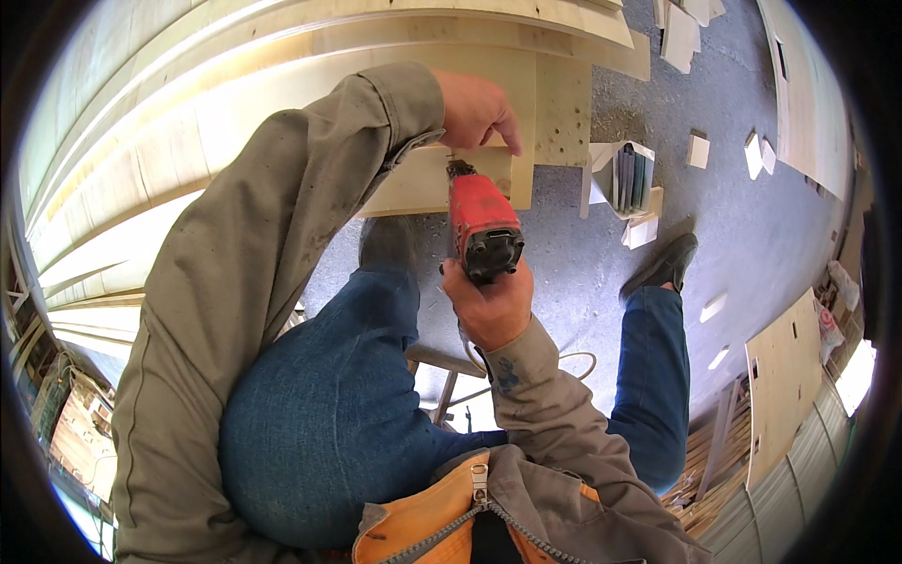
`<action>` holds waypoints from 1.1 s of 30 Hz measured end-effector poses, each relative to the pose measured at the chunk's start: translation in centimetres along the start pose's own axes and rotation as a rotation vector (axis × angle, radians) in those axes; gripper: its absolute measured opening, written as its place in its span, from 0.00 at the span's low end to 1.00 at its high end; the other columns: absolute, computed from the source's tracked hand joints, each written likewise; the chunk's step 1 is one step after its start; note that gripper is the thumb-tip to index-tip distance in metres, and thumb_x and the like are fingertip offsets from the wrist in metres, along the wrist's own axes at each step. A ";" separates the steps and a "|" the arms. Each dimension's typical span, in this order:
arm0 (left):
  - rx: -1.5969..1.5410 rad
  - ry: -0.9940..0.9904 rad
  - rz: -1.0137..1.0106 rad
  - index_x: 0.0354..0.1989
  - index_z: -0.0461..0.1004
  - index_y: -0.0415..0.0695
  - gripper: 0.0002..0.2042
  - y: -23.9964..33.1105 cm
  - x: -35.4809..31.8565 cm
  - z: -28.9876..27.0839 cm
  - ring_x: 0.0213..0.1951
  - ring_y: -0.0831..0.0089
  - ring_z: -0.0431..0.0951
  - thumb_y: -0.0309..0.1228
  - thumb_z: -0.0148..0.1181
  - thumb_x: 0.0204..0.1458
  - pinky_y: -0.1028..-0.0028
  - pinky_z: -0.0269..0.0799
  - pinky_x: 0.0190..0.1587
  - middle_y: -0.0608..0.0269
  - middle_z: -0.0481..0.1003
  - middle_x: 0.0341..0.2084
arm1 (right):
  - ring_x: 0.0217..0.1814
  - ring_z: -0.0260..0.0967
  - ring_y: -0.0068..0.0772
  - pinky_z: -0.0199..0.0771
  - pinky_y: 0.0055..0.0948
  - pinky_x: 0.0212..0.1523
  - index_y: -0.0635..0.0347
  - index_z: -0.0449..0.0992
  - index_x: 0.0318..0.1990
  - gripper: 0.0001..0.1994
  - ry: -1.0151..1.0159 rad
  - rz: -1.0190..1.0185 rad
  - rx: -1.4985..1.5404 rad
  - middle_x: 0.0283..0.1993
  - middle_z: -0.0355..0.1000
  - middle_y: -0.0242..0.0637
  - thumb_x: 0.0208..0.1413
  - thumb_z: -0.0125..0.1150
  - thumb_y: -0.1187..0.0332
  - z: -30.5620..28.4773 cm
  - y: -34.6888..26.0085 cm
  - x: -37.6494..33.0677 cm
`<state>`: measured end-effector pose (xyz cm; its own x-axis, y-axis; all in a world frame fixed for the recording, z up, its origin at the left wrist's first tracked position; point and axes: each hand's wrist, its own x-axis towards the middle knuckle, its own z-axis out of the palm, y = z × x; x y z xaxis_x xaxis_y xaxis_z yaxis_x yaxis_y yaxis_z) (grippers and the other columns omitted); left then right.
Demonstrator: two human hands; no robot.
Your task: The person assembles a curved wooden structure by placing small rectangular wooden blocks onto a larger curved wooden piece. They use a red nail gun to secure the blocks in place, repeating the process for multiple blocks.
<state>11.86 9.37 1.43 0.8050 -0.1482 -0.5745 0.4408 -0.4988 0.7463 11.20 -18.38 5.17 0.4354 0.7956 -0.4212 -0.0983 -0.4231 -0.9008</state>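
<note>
My right hand [490,303] grips the back end of a red power drill [480,224], whose tip points at a small pale plywood piece [427,183]. My left hand [476,110] presses down on the top edge of that piece, fingers curled over it, just above the drill tip. The piece lies against larger stacked plywood boards [282,85]. My left knee in blue jeans [329,404] is bent below the board.
A grey concrete floor [733,216] holds scattered small wood offcuts [697,150] and an open white box [628,177] with dark items. My right foot in a dark shoe [662,266] rests on the floor. A plywood panel with holes [785,376] leans at the right. A stool [442,362] sits under me.
</note>
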 end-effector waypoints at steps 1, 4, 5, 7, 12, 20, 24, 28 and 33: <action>-0.002 0.001 0.005 0.63 0.83 0.58 0.31 -0.1 0.0 0.0 0.32 0.71 0.75 0.15 0.60 0.50 0.67 0.74 0.37 0.66 0.78 0.29 | 0.52 0.78 0.42 0.77 0.35 0.55 0.64 0.76 0.57 0.22 0.002 0.005 -0.001 0.52 0.77 0.45 0.54 0.70 0.76 0.0 0.0 0.0; -0.005 0.007 0.029 0.63 0.83 0.58 0.31 -0.4 0.1 0.1 0.33 0.70 0.76 0.15 0.60 0.49 0.67 0.74 0.38 0.66 0.78 0.29 | 0.51 0.78 0.45 0.77 0.36 0.55 0.62 0.77 0.57 0.21 0.006 -0.006 -0.022 0.52 0.77 0.45 0.54 0.70 0.76 -0.1 -0.1 0.2; -0.002 0.012 0.043 0.62 0.83 0.58 0.31 -0.4 0.2 0.2 0.33 0.70 0.76 0.15 0.60 0.49 0.67 0.75 0.38 0.66 0.78 0.29 | 0.51 0.78 0.46 0.77 0.37 0.55 0.62 0.77 0.57 0.21 0.002 -0.008 -0.034 0.51 0.77 0.46 0.54 0.70 0.76 -0.2 0.0 0.2; 0.001 0.018 0.050 0.62 0.83 0.57 0.31 -0.5 0.1 0.2 0.33 0.70 0.76 0.15 0.60 0.49 0.67 0.75 0.38 0.66 0.78 0.29 | 0.51 0.78 0.48 0.78 0.37 0.55 0.61 0.77 0.56 0.21 -0.015 -0.019 -0.070 0.51 0.77 0.46 0.53 0.71 0.76 -0.3 0.0 0.1; -0.020 0.025 0.047 0.61 0.84 0.57 0.30 -0.7 0.1 0.4 0.33 0.70 0.76 0.15 0.60 0.50 0.67 0.75 0.39 0.65 0.78 0.29 | 0.51 0.78 0.50 0.78 0.39 0.54 0.61 0.78 0.56 0.22 -0.028 -0.001 -0.059 0.52 0.77 0.47 0.51 0.71 0.77 -0.4 0.0 -0.6; -0.051 0.001 0.021 0.61 0.84 0.57 0.31 -0.7 0.4 0.1 0.32 0.72 0.75 0.15 0.61 0.49 0.68 0.74 0.38 0.66 0.77 0.28 | 0.52 0.77 0.52 0.78 0.40 0.54 0.61 0.78 0.55 0.22 -0.016 -0.039 -0.027 0.52 0.77 0.47 0.51 0.70 0.76 -0.3 0.2 0.3; -0.036 -0.027 0.027 0.62 0.83 0.56 0.31 -0.5 0.6 -0.3 0.31 0.72 0.74 0.15 0.62 0.49 0.68 0.74 0.38 0.66 0.77 0.28 | 0.52 0.77 0.53 0.77 0.41 0.55 0.60 0.78 0.56 0.23 -0.029 -0.043 -0.061 0.52 0.76 0.47 0.50 0.70 0.76 -0.3 -0.1 0.9; -0.035 -0.024 0.025 0.62 0.84 0.56 0.30 -0.3 0.5 -0.3 0.32 0.72 0.75 0.16 0.61 0.50 0.68 0.74 0.38 0.66 0.78 0.28 | 0.52 0.77 0.54 0.77 0.41 0.55 0.60 0.77 0.56 0.23 -0.021 -0.071 -0.097 0.52 0.76 0.48 0.50 0.69 0.75 -0.3 -0.3 1.1; -0.042 -0.031 0.026 0.60 0.84 0.56 0.27 -0.5 0.7 -0.2 0.33 0.71 0.76 0.18 0.60 0.52 0.68 0.74 0.40 0.65 0.78 0.28 | 0.53 0.77 0.55 0.77 0.42 0.56 0.60 0.76 0.57 0.24 -0.021 -0.051 -0.063 0.53 0.76 0.49 0.49 0.69 0.75 -0.1 -0.5 1.0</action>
<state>12.27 9.72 0.74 0.8041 -0.1870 -0.5644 0.4366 -0.4587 0.7740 11.78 -17.38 5.22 0.4192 0.8258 -0.3773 -0.0194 -0.4074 -0.9131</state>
